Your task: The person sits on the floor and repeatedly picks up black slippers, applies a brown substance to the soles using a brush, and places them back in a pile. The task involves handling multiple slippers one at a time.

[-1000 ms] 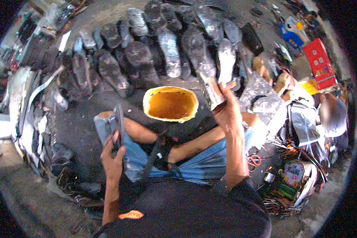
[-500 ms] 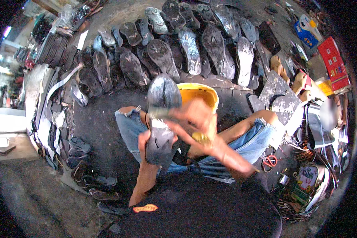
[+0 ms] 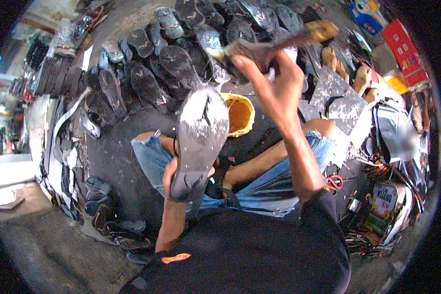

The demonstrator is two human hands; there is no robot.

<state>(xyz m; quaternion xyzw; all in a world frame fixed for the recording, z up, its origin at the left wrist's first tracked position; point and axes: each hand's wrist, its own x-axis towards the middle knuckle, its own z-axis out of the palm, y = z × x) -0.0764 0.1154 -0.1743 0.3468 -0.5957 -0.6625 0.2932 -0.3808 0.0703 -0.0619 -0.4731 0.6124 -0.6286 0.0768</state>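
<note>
My left hand [image 3: 169, 177] grips a dark sandal sole [image 3: 197, 159] near its lower end. The sole is tilted up, its far half coated with wet-looking white stuff around a dark slit. Above and right of it, my right hand [image 3: 281, 85] is closed on a brush [image 3: 306, 39], blurred by motion, with a pale tip toward the left and a brownish end toward the right. Between the hands, close behind the sole, stands a yellow tub [image 3: 252, 115] with amber-brown contents.
Rows of dark sandal soles [image 3: 149, 85] lie beyond my crossed legs, some smeared white. Finished-looking sandals [image 3: 100, 183] and strips line the left. On the right are wooden foot forms [image 3: 362, 81], a grey sheet [image 3: 335, 93], red-handled scissors [image 3: 334, 183], a red box [image 3: 404, 51] and a tin [image 3: 387, 201].
My right hand has swung up and away from the sole with the brush. The sole is now in plain sight, its white-coated part showing. The tub is no longer covered by my hand.
</note>
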